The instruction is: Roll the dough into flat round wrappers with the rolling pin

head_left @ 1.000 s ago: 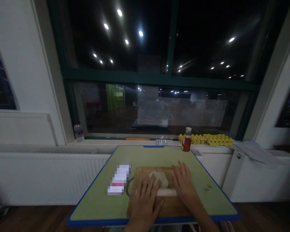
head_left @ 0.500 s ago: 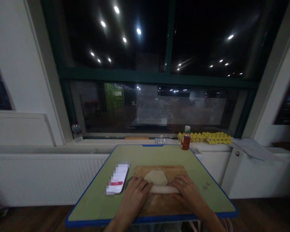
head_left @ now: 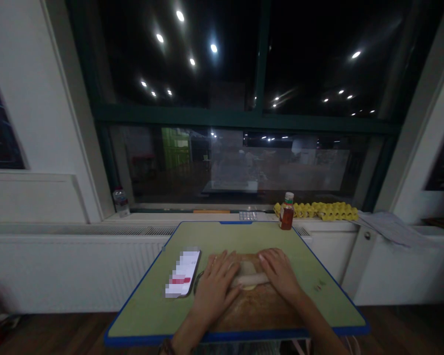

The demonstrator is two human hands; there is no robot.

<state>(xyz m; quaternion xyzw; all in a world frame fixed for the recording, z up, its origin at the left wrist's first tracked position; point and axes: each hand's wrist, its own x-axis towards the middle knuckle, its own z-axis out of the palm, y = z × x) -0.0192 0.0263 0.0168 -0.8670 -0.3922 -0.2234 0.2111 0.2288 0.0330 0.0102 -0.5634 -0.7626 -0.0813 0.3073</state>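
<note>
A pale rolling pin (head_left: 249,280) lies crosswise over flattened dough (head_left: 248,267) on a wooden board (head_left: 255,310). My left hand (head_left: 216,283) rests over the pin's left end, palm down, fingers stretched forward and slightly spread. Over the right end lies my right hand (head_left: 279,271), its fingers also extended forward rather than wrapped round. Both hands hide the pin's ends and the sides of the dough. Part of the dough shows beyond the pin and a thin strip on the near side.
A lit phone (head_left: 185,273) lies left of the board on the green table (head_left: 151,305), whose rim is blue. A bottle of reddish-brown liquid (head_left: 286,214) stands at the far right corner. Yellow egg trays (head_left: 329,211) and a water bottle (head_left: 121,203) are on the windowsill.
Both hands have moved forward, away from me, and the rolling pin has rolled forward onto the dough. My fingers, more curled before, are now stretched out.
</note>
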